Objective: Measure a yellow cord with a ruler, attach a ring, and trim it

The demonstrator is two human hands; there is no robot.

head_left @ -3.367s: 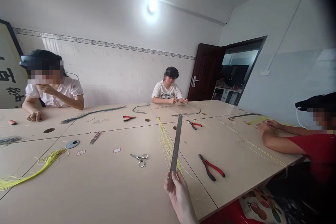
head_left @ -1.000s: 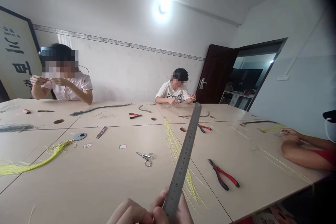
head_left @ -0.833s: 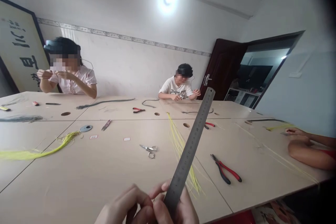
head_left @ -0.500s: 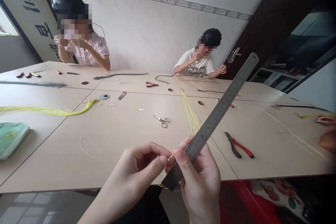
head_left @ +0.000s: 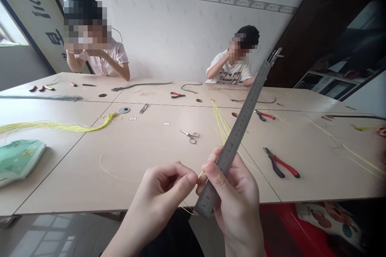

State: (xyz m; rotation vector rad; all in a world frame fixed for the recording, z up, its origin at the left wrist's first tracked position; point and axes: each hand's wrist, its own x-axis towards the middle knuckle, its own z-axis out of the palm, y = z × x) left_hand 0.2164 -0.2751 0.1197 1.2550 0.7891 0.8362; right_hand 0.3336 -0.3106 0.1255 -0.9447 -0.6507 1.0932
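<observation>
Steel ruler (head_left: 238,132) sits tilted in the right hand (head_left: 237,196), fingers wrapped round its lower end. Left hand (head_left: 159,192) pinches thin yellow cord (head_left: 200,175) beside the ruler's edge, fingertips pressed together; cord's tail droops past the table (head_left: 135,160) edge.

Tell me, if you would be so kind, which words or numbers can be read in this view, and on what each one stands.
Loose white cotton T-shirt: black print, roughly "Dejy pp", uncertain; a second line is unreadable.
Long steel ruler: scale numbers, too small to read.
Pale framed board: black brush characters, too blurred to read.
</observation>
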